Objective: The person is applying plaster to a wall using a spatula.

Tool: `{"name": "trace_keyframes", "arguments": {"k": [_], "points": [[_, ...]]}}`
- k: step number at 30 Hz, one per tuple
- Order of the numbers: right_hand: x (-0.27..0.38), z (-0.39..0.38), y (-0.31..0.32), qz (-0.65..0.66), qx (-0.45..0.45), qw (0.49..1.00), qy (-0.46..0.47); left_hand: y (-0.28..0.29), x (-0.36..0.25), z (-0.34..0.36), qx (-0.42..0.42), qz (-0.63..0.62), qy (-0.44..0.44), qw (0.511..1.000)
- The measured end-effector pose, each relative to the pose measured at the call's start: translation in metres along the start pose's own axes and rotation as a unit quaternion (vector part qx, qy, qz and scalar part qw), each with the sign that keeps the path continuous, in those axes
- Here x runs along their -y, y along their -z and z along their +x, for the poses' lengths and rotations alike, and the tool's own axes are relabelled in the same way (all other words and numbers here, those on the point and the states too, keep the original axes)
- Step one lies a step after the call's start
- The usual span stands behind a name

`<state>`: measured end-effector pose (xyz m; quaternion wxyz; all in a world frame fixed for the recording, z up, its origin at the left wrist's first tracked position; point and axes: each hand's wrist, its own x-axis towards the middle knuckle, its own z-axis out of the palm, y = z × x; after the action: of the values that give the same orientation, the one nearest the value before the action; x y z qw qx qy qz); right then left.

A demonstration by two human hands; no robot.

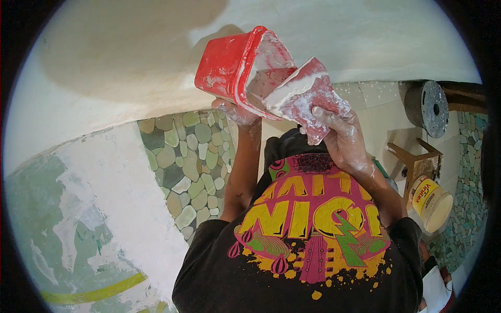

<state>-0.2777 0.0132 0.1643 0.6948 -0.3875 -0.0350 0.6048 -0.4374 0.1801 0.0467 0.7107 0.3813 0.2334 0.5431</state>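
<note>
My left hand (237,111), smeared with white, supports a red plastic tub (222,61) from below. The tub is tilted with its mouth toward the right, and white putty coats its inside. In my right hand (345,136) is a flat reddish putty spreader (308,96), gripped with the thumb on its upper face. A thick band of white putty (292,89) lies along the spreader's left edge. That edge is at the tub's mouth, overlapping its lower rim in this view.
A pale wall (130,57) rises close ahead. Pebble-patterned flooring (190,156) and a white-smeared green surface (78,208) lie to the left. On the right are a dark, splattered cylinder (434,109), a small wooden stool (421,163) and a pale bucket (437,211).
</note>
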Motion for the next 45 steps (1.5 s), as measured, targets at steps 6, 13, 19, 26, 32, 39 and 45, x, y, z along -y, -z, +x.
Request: {"name": "trace_keyframes", "arguments": {"k": [6,13,19,26,32,39,45], "points": [[0.016,-0.015,-0.022,-0.293,-0.046,0.925,0.238,-0.002,-0.007,-0.012,0.014,0.025,-0.009,1.000],[0.003,-0.001,-0.014,-0.444,0.068,0.843,0.295,-0.009,0.005,-0.028,0.022,0.052,-0.018,0.998],[-0.003,-0.005,-0.017,-0.365,0.093,0.916,0.139,-0.009,0.003,-0.035,0.029,0.069,-0.024,0.997],[0.000,-0.002,-0.010,-0.237,0.070,0.969,-0.030,-0.010,0.005,-0.047,0.045,0.086,-0.024,0.995],[-0.015,0.010,0.012,-0.133,0.091,0.987,-0.019,0.001,-0.002,-0.027,0.066,0.099,-0.027,0.993],[-0.018,0.010,0.032,-0.185,0.105,0.977,0.026,-0.037,-0.019,-0.030,0.025,0.081,0.009,0.996],[-0.003,-0.001,0.008,-0.273,0.038,0.959,0.072,-0.013,-0.006,-0.047,-0.064,-0.033,0.095,0.993]]}}
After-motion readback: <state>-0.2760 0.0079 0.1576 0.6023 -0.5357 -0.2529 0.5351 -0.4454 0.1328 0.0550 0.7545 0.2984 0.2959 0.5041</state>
